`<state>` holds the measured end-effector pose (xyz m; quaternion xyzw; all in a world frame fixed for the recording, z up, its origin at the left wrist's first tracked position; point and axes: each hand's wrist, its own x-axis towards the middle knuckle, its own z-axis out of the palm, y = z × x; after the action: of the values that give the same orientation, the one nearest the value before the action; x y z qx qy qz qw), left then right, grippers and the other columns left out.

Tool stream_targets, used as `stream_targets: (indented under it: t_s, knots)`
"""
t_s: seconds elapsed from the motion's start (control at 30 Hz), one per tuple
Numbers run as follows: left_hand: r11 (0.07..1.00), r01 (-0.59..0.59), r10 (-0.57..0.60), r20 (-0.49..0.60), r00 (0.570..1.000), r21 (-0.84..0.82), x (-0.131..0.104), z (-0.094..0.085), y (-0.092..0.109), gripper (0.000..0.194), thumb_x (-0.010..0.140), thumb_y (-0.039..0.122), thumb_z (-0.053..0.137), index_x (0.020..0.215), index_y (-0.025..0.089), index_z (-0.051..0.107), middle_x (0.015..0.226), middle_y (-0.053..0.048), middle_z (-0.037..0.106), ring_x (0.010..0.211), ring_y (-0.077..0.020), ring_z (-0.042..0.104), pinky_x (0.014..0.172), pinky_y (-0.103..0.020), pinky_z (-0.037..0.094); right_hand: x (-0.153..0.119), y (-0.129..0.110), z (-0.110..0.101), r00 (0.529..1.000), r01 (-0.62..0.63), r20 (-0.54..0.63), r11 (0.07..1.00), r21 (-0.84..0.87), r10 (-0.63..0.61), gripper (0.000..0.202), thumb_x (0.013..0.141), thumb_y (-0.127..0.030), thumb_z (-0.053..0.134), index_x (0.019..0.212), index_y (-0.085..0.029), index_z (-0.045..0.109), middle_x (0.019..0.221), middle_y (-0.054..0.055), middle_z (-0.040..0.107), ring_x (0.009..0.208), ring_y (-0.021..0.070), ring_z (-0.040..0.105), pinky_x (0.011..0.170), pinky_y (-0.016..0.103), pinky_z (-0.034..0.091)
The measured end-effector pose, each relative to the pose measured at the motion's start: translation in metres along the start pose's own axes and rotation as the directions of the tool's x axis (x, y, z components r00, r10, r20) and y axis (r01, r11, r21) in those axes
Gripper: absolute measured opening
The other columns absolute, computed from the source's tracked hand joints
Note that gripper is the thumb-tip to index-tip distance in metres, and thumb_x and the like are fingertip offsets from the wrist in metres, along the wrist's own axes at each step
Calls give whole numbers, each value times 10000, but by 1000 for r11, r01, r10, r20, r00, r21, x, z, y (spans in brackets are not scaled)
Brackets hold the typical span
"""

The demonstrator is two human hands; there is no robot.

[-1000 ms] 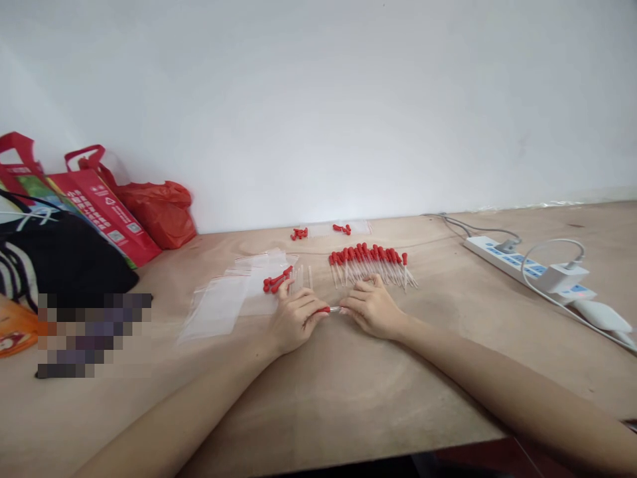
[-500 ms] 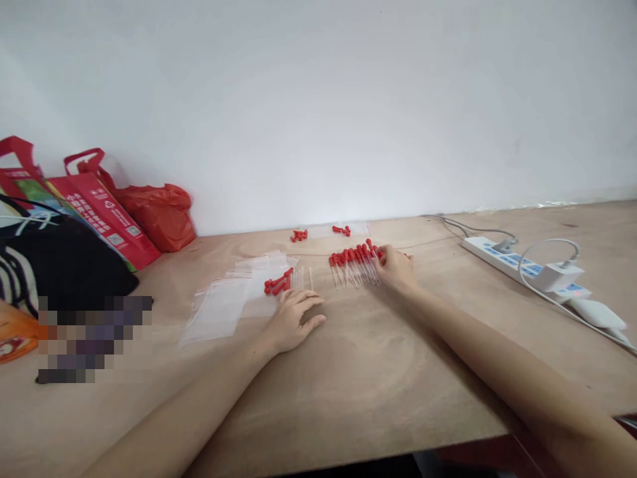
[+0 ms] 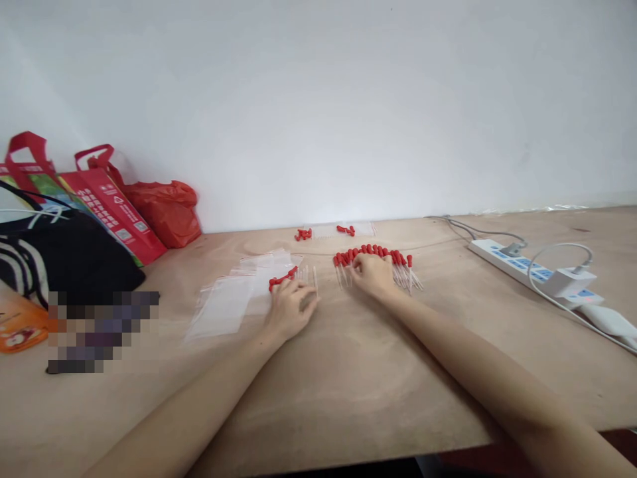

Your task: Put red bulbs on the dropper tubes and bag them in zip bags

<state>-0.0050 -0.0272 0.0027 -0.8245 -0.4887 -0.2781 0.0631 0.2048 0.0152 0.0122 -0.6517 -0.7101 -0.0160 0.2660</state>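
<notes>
Head view: right hand (image 3: 374, 273) curled over the row of red-topped droppers (image 3: 410, 263), which shows on both sides of it; whether it grips one cannot be told. Left hand (image 3: 290, 307) ungripped, thumb apart from fingers, at the near edge of the loose red bulbs (image 3: 275, 283); contact unclear. Clear tubes (image 3: 315, 281) lie just beyond its fingertips, flat plastic bags (image 3: 223, 309) to its left.

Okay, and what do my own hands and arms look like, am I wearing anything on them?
Your left hand and right hand show no gloves, rings or bracelets. Both forearms are uncovered, with no sleeve, watch or cable in view. The right fingertips are partly hidden, so I can't describe those.
</notes>
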Motion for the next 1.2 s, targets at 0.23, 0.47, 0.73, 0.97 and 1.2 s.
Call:
stream_targets:
  t_s: [0.23,0.47,0.73,0.97,1.2]
  knots:
    - [908,377,-335,-226,915,183,10,-9,-37,214,745,352,551,890,209,616,945,-56,611,938,-259,483,762,-376,305,-7,-71,26,992,-19,121,1000,15,17,351,766,-422,453,978,-147,503,884,105,634,851,231,558,789,366,228]
    - [880,427,-414,-107,904,209,11,-9,-47,224,771,362,499,876,214,630,959,-62,628,961,-262,490,789,-405,287,-4,-80,31,980,-51,188,997,-55,61,229,778,-195,419,973,-109,502,912,151,621,868,234,558,762,359,250]
    - [909,415,-408,-126,904,32,11,-5,-59,192,762,214,444,839,178,616,870,-55,639,761,-193,577,724,-319,410,-29,-49,22,989,124,98,979,-163,-109,323,794,-145,380,1094,-108,496,1004,159,566,911,242,481,716,347,249]
    - [955,281,-296,-284,912,-95,10,-8,-48,212,799,197,391,913,153,565,928,-78,603,876,-193,559,779,-305,435,-62,12,-1,924,369,-75,925,-87,-375,270,809,-139,392,1010,-183,567,918,91,553,859,206,455,695,319,254]
    - [963,-67,79,37,996,-261,-5,-4,4,191,809,175,435,959,175,553,873,-44,598,825,-166,549,750,-302,437,-70,39,-18,901,420,-136,907,31,-413,194,839,-218,403,892,-188,586,832,46,557,786,151,491,716,299,266]
